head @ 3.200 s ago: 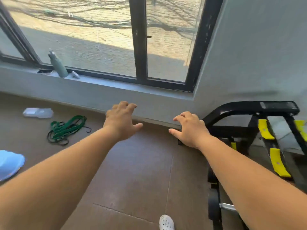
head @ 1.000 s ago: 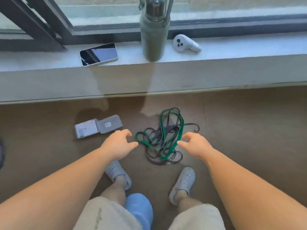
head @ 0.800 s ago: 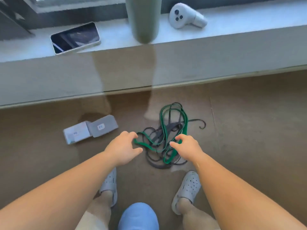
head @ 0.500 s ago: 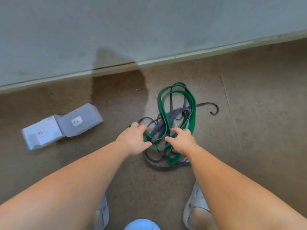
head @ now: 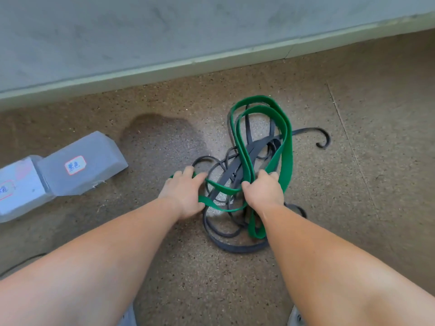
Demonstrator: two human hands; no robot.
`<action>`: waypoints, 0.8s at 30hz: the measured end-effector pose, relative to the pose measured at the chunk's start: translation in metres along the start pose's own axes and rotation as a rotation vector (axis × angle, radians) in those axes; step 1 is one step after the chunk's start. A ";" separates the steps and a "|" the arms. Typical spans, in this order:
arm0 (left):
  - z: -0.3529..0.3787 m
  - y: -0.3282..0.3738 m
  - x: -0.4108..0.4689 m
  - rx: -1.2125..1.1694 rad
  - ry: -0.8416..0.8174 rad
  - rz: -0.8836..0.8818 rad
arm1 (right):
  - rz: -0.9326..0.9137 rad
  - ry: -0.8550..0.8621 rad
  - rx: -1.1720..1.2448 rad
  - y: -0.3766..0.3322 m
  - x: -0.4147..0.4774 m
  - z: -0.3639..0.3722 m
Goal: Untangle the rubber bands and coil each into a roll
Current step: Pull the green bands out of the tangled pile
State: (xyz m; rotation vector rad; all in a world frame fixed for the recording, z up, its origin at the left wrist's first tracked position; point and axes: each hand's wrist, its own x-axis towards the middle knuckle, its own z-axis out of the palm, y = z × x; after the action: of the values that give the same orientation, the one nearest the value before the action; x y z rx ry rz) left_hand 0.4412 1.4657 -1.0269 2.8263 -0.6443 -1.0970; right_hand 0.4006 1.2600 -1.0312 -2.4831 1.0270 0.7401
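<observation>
A: Starting with the left hand [head: 182, 195]: curled round what?
B: Curled round the left end of the green band [head: 286, 137], thumb laid over the top, fingertips tucked out of sight.
A: And the right hand [head: 262, 191]?
B: Closed on that same green band, gripping where two of its strands run past the thumb. Knuckles up, fingertips hidden on the far side.
A: Lying where, that band?
B: Strung between the two thumbs, then looping out beyond the right fingers toward the wall [head: 164, 31], doubling back and dropping under the right wrist onto the floor [head: 376, 184].
A: Tangled with anything?
B: Threaded through the black bands [head: 235, 245], thin and wide, heaped under and between both sets of fingers. Also trailing back below the right wrist in a wide loop, and ending in a curled tip well right of the right fingers.
A: Raised off the floor between the hands?
B: Cannot tell.
A: Anything out past the left fingers?
B: Just a grey packet [head: 82, 163] touching a paler packet [head: 18, 191], well left of the left knuckles, both labelled.
</observation>
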 end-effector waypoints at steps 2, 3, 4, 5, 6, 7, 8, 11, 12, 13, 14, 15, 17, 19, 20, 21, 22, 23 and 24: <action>0.001 0.000 -0.003 0.018 -0.002 0.003 | -0.015 -0.005 0.027 -0.004 0.001 -0.003; 0.001 0.001 -0.005 0.014 -0.023 -0.003 | -0.016 -0.015 0.068 -0.006 0.002 -0.005; 0.000 0.002 -0.008 0.015 -0.046 -0.002 | -0.010 -0.029 0.120 -0.008 0.002 -0.007; -0.001 0.003 -0.010 0.019 -0.065 0.004 | -0.004 -0.038 0.178 -0.011 0.001 -0.010; -0.004 0.004 -0.012 0.017 -0.082 0.011 | 0.004 -0.043 0.236 -0.012 -0.001 -0.013; -0.006 0.006 -0.015 0.001 -0.100 0.015 | 0.018 -0.051 0.290 -0.013 -0.003 -0.015; -0.009 0.009 -0.018 -0.020 -0.119 0.019 | 0.033 -0.058 0.342 -0.014 -0.006 -0.017; -0.021 0.016 -0.026 -0.049 -0.175 0.056 | 0.054 -0.083 0.469 -0.015 -0.020 -0.023; -0.026 0.018 -0.030 -0.070 -0.162 0.069 | 0.040 -0.087 0.494 -0.016 -0.024 -0.026; -0.033 0.020 -0.035 -0.099 -0.131 0.085 | 0.012 -0.085 0.506 -0.018 -0.029 -0.030; -0.040 0.023 -0.041 -0.112 -0.088 0.109 | -0.022 -0.078 0.507 -0.021 -0.035 -0.036; -0.048 0.025 -0.048 -0.098 -0.041 0.140 | -0.056 -0.070 0.503 -0.024 -0.042 -0.043; -0.063 0.031 -0.062 -0.035 0.030 0.192 | -0.120 -0.052 0.522 -0.032 -0.057 -0.060; -0.082 0.034 -0.077 -0.013 0.085 0.193 | -0.205 -0.026 0.515 -0.039 -0.071 -0.077; -0.094 0.034 -0.084 -0.012 0.114 0.177 | -0.257 -0.013 0.485 -0.042 -0.080 -0.087; -0.106 0.032 -0.092 -0.011 0.140 0.158 | -0.313 -0.002 0.445 -0.045 -0.090 -0.097; -0.118 0.030 -0.100 -0.003 0.160 0.152 | -0.366 0.004 0.404 -0.048 -0.100 -0.108; -0.130 0.027 -0.108 0.014 0.176 0.157 | -0.417 0.009 0.380 -0.050 -0.111 -0.118; -0.140 0.025 -0.117 0.036 0.195 0.172 | -0.475 0.016 0.371 -0.052 -0.122 -0.129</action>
State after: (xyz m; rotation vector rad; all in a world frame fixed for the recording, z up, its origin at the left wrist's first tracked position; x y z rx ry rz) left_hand 0.4460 1.4741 -0.8429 2.7951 -0.8766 -0.7793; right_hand 0.4085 1.2972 -0.8503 -2.2703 0.4846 0.3437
